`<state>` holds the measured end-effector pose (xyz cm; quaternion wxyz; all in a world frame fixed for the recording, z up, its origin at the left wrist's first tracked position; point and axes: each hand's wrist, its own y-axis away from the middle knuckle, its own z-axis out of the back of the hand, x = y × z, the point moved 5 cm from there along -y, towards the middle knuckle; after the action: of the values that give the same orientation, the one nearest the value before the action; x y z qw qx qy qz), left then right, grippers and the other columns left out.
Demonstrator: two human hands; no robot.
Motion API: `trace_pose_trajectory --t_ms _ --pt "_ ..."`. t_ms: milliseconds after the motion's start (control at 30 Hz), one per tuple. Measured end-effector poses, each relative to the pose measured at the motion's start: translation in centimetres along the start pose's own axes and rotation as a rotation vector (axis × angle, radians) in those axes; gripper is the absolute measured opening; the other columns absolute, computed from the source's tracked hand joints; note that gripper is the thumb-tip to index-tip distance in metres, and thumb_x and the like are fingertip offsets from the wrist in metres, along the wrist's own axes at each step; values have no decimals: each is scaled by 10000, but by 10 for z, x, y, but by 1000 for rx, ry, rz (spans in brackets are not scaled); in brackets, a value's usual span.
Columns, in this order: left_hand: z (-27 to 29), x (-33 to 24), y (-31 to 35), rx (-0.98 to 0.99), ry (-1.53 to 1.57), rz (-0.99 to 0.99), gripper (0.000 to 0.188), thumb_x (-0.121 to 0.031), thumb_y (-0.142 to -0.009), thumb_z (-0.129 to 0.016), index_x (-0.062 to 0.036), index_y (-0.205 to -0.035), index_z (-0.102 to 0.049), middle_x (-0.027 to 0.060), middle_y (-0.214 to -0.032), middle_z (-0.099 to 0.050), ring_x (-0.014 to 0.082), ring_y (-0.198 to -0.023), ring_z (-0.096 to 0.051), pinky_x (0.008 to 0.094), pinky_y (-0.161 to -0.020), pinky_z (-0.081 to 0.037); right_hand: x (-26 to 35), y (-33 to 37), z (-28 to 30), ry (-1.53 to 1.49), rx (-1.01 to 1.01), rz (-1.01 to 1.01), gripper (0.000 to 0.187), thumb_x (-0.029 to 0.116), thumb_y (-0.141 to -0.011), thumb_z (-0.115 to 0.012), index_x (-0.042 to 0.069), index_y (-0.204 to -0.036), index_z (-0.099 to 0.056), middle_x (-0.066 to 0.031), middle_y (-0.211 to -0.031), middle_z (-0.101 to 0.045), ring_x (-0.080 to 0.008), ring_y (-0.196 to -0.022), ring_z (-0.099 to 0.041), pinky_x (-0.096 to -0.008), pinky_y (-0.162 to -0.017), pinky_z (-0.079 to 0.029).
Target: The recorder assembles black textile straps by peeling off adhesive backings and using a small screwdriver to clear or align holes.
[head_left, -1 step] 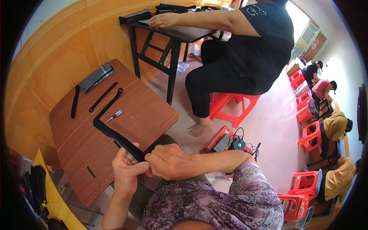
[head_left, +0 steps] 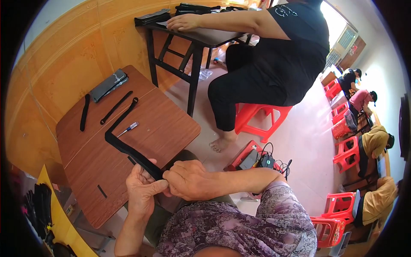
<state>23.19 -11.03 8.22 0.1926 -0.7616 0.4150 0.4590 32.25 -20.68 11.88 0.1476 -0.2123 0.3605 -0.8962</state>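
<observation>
In the head view, a long black fabric strap [head_left: 132,153] is being pinched at its near end by the bare left hand [head_left: 142,185] and bare right hand [head_left: 188,180]; its bent far length is being supported by a brown wood-grain table [head_left: 85,162], beside a blue-handled screwdriver [head_left: 133,126].
</observation>
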Motion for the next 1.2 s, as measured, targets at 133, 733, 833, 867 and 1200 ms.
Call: trace_pose_trajectory --t_ms 133,733,833,867,1200 --pt "-2 -1 1 0 11 32 502 79 -695 -728 46 -1119 -462 112 -842 -617 181 -653 -631 290 -478 -545 -2 -2 3 12 -38 57 185 42 -673 -636 42 -702 -453 -86 -616 -430 -250 -551 -503 -348 -472 -403" --pt "-23 1 -22 -52 12 -51 509 163 -659 -623 46 -1120 -441 111 -901 -609 163 -702 -620 286 -497 -526 -24 5 19 9 -252 107 236 -83 -666 -628 -65 -892 -560 -81 -625 -485 -227 -477 -485 -319 -420 -386" --pt "-26 4 -25 -43 18 -23 502 160 -662 -637 48 -1113 -447 119 -871 -617 182 -663 -624 293 -487 -522 -24 8 24 43 -171 77 275 -23 -663 -634 -64 -919 -543 -90 -669 -487 -237 -554 -495 -329 -488 -408" --pt "-28 5 -26 -14 17 15 497 156 -663 -646 51 -1108 -452 124 -849 -621 192 -640 -626 296 -481 -520 -25 10 29 54 -174 70 275 -23 -663 -634 -64 -919 -543 -90 -669 -487 -237 -554 -495 -329 -488 -408" --pt "-56 22 -48 52 -23 181 497 85 -669 -725 57 -1094 -468 135 -786 -615 209 -586 -626 313 -448 -528 -54 31 57 -178 18 -53 246 8 -702 -607 -24 -937 -546 -100 -693 -487 -269 -599 -519 -363 -508 -415"
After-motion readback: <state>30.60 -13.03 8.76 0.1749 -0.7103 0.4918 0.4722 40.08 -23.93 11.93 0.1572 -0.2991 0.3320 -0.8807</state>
